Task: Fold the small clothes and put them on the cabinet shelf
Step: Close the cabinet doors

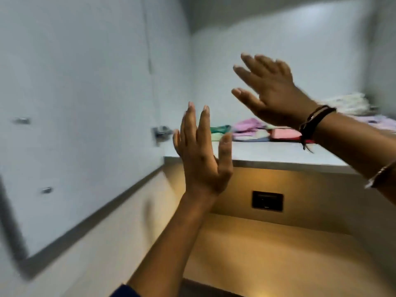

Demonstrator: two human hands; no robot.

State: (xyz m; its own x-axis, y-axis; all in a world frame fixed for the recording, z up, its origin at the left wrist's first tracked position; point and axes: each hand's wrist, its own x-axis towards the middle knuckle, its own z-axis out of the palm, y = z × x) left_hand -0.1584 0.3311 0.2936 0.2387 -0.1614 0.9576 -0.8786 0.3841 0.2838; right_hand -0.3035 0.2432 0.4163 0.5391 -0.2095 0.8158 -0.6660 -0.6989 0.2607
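Folded small clothes [252, 130] in pink, green, pale yellow and red lie in a row toward the back of the white cabinet shelf [267, 156]. A second pile of pale folded clothes [347, 103] sits at the shelf's right end. My left hand [201, 153] is raised in front of the shelf's left edge, fingers straight and apart, holding nothing. My right hand [270, 91] is higher and to the right, above the clothes, fingers spread and empty, with dark thread bands on its wrist. The view is motion-blurred.
The white cabinet door [75, 125] stands open at the left, with a metal hinge [160, 133] beside the shelf. Below the shelf is a warm-lit wall with a black socket plate [267, 200] and a beige countertop [278, 254].
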